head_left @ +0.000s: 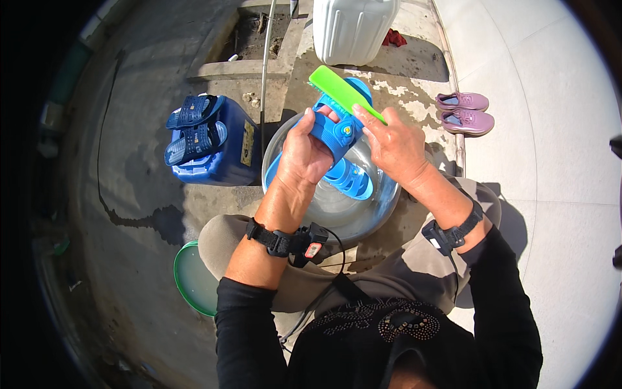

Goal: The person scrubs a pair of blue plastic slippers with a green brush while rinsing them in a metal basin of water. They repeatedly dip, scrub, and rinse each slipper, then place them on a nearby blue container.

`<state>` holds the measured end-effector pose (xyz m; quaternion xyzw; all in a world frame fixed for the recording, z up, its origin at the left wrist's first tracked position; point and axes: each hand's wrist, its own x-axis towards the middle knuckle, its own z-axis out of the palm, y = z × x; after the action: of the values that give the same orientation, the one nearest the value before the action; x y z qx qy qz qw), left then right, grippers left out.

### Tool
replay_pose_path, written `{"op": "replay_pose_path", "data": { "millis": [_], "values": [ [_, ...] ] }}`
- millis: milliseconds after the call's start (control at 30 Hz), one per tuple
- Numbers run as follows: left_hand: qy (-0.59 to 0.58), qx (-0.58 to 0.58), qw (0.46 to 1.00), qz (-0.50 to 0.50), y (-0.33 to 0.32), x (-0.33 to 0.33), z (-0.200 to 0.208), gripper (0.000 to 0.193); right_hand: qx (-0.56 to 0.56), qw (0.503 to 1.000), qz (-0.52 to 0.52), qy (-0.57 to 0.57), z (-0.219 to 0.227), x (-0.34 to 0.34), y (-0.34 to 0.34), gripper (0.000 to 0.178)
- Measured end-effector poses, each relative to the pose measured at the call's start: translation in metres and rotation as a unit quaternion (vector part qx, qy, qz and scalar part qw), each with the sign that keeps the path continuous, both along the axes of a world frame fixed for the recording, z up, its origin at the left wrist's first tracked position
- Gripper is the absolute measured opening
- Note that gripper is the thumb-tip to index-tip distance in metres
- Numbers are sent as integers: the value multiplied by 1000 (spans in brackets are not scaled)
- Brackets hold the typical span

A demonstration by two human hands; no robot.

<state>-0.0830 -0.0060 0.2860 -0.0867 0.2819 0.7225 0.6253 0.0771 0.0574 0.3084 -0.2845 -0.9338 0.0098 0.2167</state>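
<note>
My left hand (pixel 302 153) grips a bright blue slide sandal (pixel 334 136) with a small yellow decoration on its strap. A lime green scrub brush (pixel 338 89) is held by the handle in my right hand (pixel 398 148), its index finger stretched along it. The blue bristles point down at the sandal and seem to touch it near the strap. Beneath both hands sits a round, shiny basin (pixel 386 202), in which another blue sandal (pixel 350 179) lies. Part of the held sandal is hidden by the brush and my fingers.
Left of the basin, a pair of dark blue slides (pixel 196 141) rests on a blue jerrycan (pixel 240 146). A white plastic jug (pixel 355 29) stands beyond the basin. Pink shoes (pixel 468 122) are at the right. A green-rimmed bucket (pixel 194 279) stands beside my left knee.
</note>
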Motion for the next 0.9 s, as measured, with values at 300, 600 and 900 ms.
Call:
{"op": "replay_pose_path", "data": {
  "millis": [300,600,900],
  "values": [
    [-46,56,997,-31,-7,4,7,48,1,998,-29,57,4,1,-3,50],
    [-5,0,1000,5,-3,-1,-1,47,-13,999,-10,52,6,-1,-7,50],
    [-67,52,996,-17,-8,-5,2,51,-50,998,-3,38,5,2,2,48]
  ]
}}
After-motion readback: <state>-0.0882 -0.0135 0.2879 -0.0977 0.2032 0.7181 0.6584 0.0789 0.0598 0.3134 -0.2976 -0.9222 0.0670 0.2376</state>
